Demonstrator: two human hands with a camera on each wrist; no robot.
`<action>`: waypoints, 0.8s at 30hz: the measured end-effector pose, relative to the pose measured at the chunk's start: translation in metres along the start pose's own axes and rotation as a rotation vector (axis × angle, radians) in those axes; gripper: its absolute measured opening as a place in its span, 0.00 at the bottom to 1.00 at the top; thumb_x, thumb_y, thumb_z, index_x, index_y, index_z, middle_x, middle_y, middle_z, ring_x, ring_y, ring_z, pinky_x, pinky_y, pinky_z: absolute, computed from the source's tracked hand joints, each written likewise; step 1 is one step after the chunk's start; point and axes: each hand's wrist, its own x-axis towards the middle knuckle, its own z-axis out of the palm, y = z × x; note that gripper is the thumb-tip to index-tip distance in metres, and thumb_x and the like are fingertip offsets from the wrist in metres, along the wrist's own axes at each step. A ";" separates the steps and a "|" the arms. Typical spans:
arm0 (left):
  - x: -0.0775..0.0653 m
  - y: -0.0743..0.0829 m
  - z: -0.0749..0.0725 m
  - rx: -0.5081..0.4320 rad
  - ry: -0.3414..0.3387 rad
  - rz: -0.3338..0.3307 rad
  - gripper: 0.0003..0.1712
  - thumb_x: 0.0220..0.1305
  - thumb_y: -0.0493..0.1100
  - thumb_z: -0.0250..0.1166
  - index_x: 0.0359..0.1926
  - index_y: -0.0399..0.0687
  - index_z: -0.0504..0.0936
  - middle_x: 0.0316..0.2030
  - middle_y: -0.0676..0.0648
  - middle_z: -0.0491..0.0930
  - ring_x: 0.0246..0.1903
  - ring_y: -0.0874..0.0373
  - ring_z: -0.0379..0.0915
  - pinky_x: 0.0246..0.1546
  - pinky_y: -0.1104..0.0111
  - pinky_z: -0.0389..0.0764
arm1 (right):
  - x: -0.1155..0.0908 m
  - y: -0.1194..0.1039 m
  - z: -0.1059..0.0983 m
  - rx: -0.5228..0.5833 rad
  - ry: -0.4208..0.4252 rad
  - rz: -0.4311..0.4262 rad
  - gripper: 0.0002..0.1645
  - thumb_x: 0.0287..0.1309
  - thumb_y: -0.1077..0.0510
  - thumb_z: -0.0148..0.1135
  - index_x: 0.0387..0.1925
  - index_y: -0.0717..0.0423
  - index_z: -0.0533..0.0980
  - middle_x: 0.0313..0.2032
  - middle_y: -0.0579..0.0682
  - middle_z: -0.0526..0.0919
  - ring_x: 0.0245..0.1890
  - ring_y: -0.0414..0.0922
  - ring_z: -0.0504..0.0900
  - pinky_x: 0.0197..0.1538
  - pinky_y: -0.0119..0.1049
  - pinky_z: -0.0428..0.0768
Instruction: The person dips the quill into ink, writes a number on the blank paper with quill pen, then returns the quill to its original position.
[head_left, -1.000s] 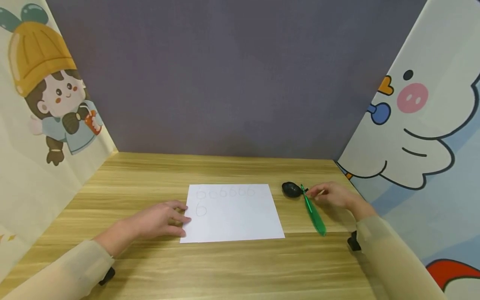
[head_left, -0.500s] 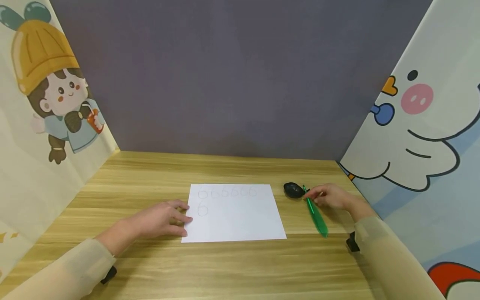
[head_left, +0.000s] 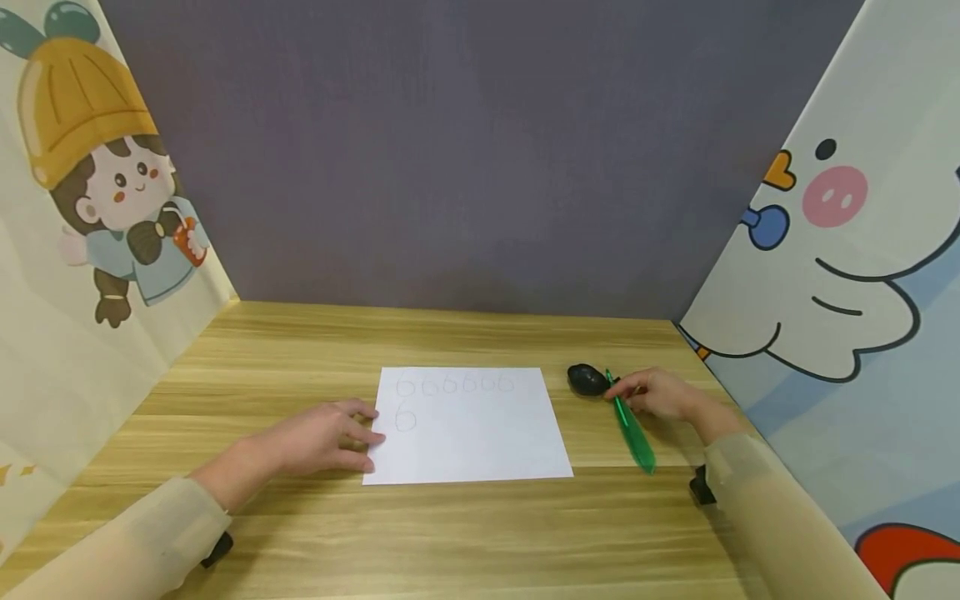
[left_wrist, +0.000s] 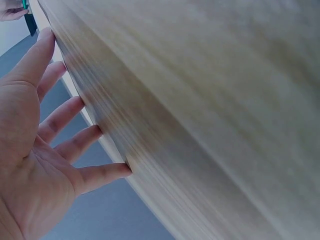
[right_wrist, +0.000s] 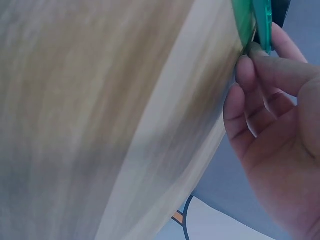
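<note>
On the wood-grained surface (head_left: 450, 542), lays the left hand (head_left: 321, 440) with fingers spread and nearly straight, touching the left edge of the white paper (head_left: 480, 450), marked along its top with a row of six faint handwritten 6s (head_left: 450, 385) and with one more below; to the right of that paper, pinches the far end of the slender green implement (head_left: 635, 437) between thumb and curled fingers of the right hand (head_left: 662, 393). Just left of those fingers, has the black oval object (head_left: 586, 380) lying close by; beyond, faces the grey panel (head_left: 450, 150).
</note>
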 end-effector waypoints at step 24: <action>0.003 -0.005 0.002 -0.007 0.000 -0.001 0.28 0.68 0.59 0.77 0.60 0.46 0.91 0.68 0.33 0.81 0.64 0.34 0.82 0.65 0.42 0.85 | -0.008 0.002 0.000 -0.183 0.122 -0.097 0.16 0.70 0.70 0.68 0.50 0.51 0.91 0.51 0.54 0.91 0.51 0.50 0.89 0.50 0.35 0.87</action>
